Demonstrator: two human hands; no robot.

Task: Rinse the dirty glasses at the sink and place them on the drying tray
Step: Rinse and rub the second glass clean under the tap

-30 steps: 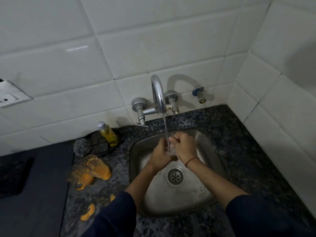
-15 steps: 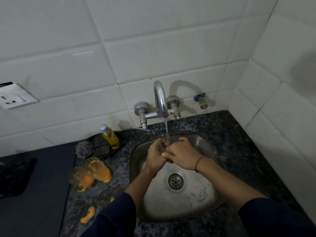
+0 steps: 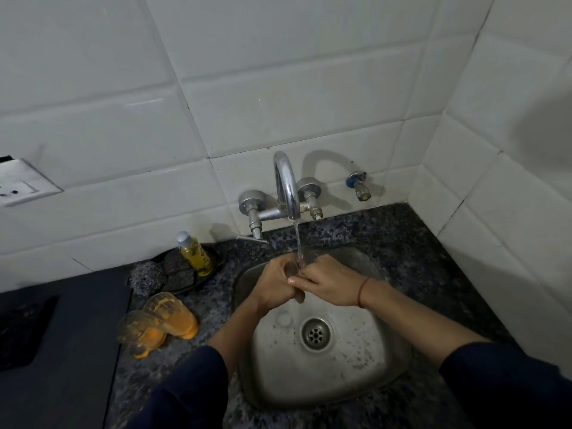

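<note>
White tiles back a dark speckled tabletop (image 3: pixel 399 243). At the left edge of the frame sits a wall socket (image 3: pixel 18 184); right of it, a steel scourer (image 3: pixel 145 275) and a yellow bottle (image 3: pixel 195 253) sit by the wall. Below them two dirty glasses (image 3: pixel 161 323), smeared orange, lie on their sides, touching. At centre, over the steel sink (image 3: pixel 387 366), the left hand (image 3: pixel 275 287) curls round a clear glass (image 3: pixel 296 267) held under the tap (image 3: pixel 286 187) and its running stream. The right hand (image 3: pixel 329 284) wraps the glass from the other side, fingers curled over the left hand's fingers. A red thread (image 3: pixel 362 291) circles the right wrist.
</note>
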